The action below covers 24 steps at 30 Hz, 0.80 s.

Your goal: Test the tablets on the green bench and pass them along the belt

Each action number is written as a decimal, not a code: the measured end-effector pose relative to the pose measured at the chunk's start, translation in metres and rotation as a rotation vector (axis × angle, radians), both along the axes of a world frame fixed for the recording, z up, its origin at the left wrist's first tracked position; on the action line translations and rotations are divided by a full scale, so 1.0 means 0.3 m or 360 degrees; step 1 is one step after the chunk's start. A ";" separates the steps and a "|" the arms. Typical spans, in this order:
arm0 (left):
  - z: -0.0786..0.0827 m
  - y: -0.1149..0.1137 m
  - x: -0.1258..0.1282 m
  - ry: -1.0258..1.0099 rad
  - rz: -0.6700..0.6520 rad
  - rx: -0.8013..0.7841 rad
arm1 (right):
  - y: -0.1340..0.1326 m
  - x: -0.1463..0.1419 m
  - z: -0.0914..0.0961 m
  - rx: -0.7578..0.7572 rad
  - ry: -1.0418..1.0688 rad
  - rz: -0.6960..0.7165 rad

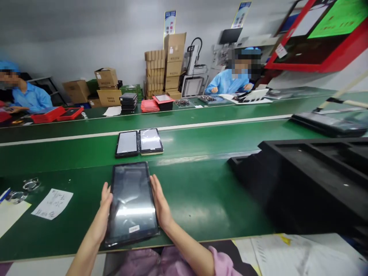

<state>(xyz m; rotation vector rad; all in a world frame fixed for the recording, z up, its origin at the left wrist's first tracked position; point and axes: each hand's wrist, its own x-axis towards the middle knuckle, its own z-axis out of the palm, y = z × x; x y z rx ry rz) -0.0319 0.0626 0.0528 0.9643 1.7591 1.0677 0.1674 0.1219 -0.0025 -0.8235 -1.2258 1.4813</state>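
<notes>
A note (52, 204) lies on the green bench (201, 207) near what may be tape rolls (31, 184), a black tray (324, 180) stands at the right, cartons (174, 55) are stacked by the wall (86, 34), and one blue-clad co-worker (36, 97) is near red cases (47, 115), another (227, 79) farther right.

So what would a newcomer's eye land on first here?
Probably the large dark tablet near the viewer, left of centre, with bright glare across its lower screen and the left hand and right hand at its long sides. Next, likely the vivid green sign on the red frame at upper right, then the bulky black tray at right.
</notes>
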 end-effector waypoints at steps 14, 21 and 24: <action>-0.366 -0.301 0.037 0.1014 -0.0257 0.0159 | 0.018 0.047 -0.176 -0.0382 -0.0421 0.0268; -0.435 -0.211 -0.093 0.1907 0.0100 0.0533 | 0.094 -0.121 -0.121 -0.0743 0.0244 0.0735; -0.401 -0.101 -0.219 0.2234 0.0072 0.0580 | 0.172 -0.130 -0.121 -0.0838 0.0449 0.0705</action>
